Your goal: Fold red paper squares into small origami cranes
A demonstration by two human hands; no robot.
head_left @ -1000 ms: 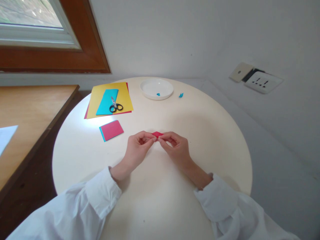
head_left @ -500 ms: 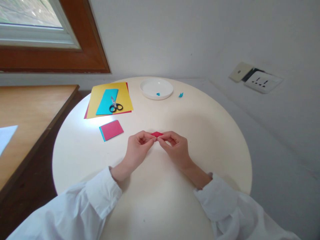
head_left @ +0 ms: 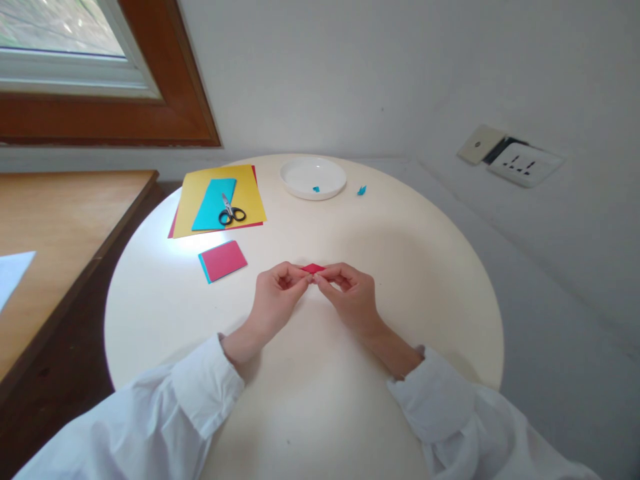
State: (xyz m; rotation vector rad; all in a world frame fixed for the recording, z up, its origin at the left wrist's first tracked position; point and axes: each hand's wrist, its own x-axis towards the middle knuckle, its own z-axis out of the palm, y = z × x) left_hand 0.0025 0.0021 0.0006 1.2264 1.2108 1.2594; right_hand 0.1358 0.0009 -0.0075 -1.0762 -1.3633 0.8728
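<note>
Between my two hands is a small folded piece of red paper (head_left: 313, 269), its top showing as a peaked shape. My left hand (head_left: 279, 291) pinches its left end between thumb and fingers. From the other side, my right hand (head_left: 351, 293) pinches the right end, and the two thumb tips nearly meet below the paper. The fingers hide its lower part. To the left of my left hand lies a small stack of red and blue paper rectangles (head_left: 225, 260).
Black-handled scissors (head_left: 231, 212) rest on a blue paper strip (head_left: 210, 207) over yellow and red sheets (head_left: 253, 193). A white plate (head_left: 295, 173) holds a small blue paper piece (head_left: 316, 189). Beside it sits a blue folded paper shape (head_left: 361, 191). The round white table (head_left: 430, 280) stands against the wall.
</note>
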